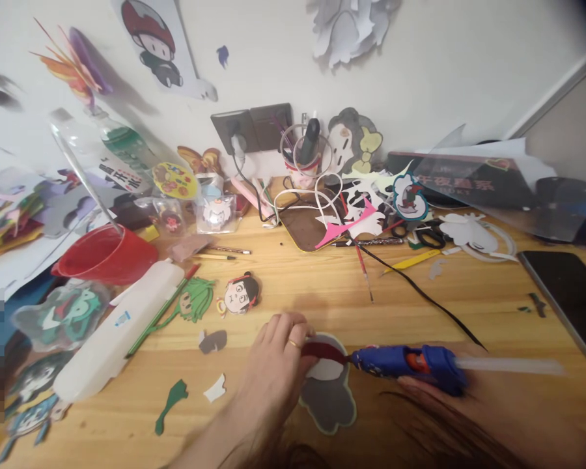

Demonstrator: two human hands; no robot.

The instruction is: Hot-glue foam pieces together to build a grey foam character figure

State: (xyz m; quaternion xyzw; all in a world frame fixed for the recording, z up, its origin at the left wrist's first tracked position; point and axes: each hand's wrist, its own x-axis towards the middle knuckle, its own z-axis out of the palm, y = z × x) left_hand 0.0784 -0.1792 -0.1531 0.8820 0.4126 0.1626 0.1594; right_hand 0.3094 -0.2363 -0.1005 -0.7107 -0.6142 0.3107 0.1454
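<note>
A grey paper cutout (pixel 326 397) with a pale rim lies on the wooden table, with a dark red curved paper piece (pixel 328 352) at its upper part. My left hand (pixel 280 352), with a ring on one finger, is closed on the left end of the red piece; its thumb is mostly hidden. In my right hand (pixel 449 397) is a blue hot glue gun (pixel 405 366), gripped from below and behind. Its nozzle meets the right end of the red piece. A clear glue stick (pixel 512 366) sticks out of the gun's back.
A black cord (pixel 420 292) runs over the table behind the gun. A phone (pixel 566 299) lies at right. Left are a white case (pixel 120 332), red container (pixel 107 254) and paper figures (pixel 195 299). Scissors (pixel 427 236) and a pen cup (pixel 303 169) stand or lie at the back.
</note>
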